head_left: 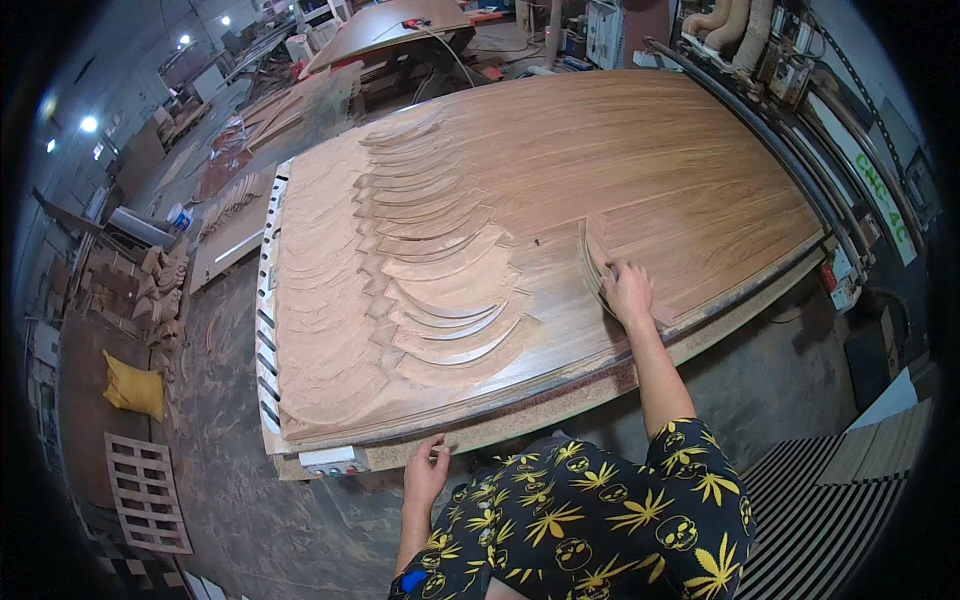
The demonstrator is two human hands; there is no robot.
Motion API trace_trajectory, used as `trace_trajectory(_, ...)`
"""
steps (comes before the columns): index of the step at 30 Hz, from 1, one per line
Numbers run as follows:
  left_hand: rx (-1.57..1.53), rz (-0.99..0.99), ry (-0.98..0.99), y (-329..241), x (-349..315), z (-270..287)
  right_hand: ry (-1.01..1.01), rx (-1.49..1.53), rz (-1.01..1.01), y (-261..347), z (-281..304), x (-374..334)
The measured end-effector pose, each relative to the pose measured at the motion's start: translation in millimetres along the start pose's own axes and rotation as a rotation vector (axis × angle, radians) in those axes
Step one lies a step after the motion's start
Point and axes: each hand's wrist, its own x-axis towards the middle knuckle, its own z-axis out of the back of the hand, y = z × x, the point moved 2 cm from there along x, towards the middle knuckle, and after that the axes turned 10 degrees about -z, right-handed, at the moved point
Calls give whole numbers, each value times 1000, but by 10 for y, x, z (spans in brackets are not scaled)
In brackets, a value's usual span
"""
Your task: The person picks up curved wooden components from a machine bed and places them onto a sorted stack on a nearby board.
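Curved strips [590,265], sawdust [320,300] on board [650,150]

**Shirt [590,515]: black, yellow print**

Yellow leaves [640,513] and yellow-outlined skulls [573,554] all over. Short right sleeve [705,500], between 4 and 5 o'clock, same print. Small bright-blue patch [413,580] just past 6 o'clock. Left hand [427,473], right hand [628,292]: bare.
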Motion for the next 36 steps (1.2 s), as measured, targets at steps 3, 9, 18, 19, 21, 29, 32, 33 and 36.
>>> trace_trajectory(3, -38, -6, 15, -68, 30, -5, -1, 11, 16, -27, -70, -12)
trace_trajectory(9, -51, -25, -22, -74, 55, -56, 2, 9, 27, -48, -132, -16)
trace_trajectory(18, -56, -38, -15, 45, 42, -205, 70, 0, 31, -219, -112, 9)
trace_trajectory(19, -60, -33, -11, 26, 52, -215, 77, 5, 27, -223, -115, 17)
trace_trajectory(21, -66, -23, -6, -13, 71, -236, 60, -4, 31, -196, -118, 34)
trace_trajectory(29, -13, 93, -33, -49, -46, -188, -114, 20, 374, 652, -497, 244)
trace_trajectory(32, -16, 110, -146, -45, -210, -127, 95, 120, 523, 1208, -808, 372)
trace_trajectory(33, -22, 110, -194, -29, -298, -119, 118, 114, 572, 1377, -932, 411)
trace_trajectory(36, 19, 260, -249, -104, -517, -100, 175, 79, 694, 1833, -1321, 599)
